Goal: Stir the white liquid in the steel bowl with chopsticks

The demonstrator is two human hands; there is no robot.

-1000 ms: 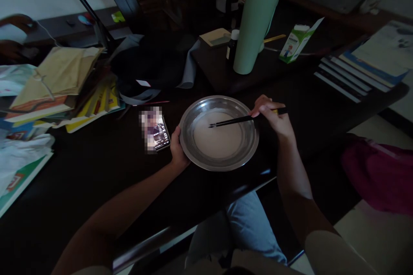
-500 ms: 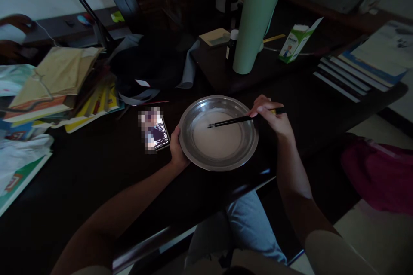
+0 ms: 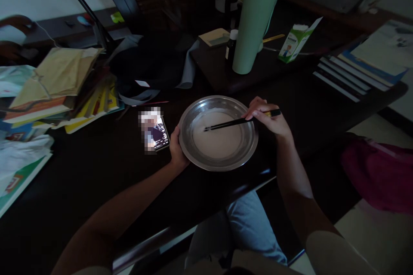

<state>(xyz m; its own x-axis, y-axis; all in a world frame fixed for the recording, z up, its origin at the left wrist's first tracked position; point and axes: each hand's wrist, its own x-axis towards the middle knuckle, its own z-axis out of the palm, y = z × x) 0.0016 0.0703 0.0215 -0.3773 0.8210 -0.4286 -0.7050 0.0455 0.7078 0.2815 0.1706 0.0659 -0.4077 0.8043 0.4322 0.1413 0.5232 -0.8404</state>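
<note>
A round metal bowl (image 3: 247, 151) with a pale, milky mixture (image 3: 219, 142) in it stands on the dark table in front of me. My left hand (image 3: 177, 149) grips the bowl's left rim, thumb on the edge; the fingers underneath are hidden. Black chopsticks (image 3: 229, 123) are pinched in my right hand (image 3: 267, 117) over the right rim. Their tips reach the left part of the mixture. Just left of my left hand lies a phone (image 3: 161, 134) with its screen lit, partly pixelated.
A tall green thermos (image 3: 254, 25) stands behind the bowl, beside a small dark bottle (image 3: 230, 47) and a green-white box (image 3: 295, 43). Books and papers (image 3: 58, 77) pile up on the left; another book stack (image 3: 361, 68) is at right. A black bag (image 3: 151, 64) lies behind the phone.
My right hand and the chopsticks have shifted slightly left, their tips moving left and a little toward me within the mixture. The left hand and bowl stay in place.
</note>
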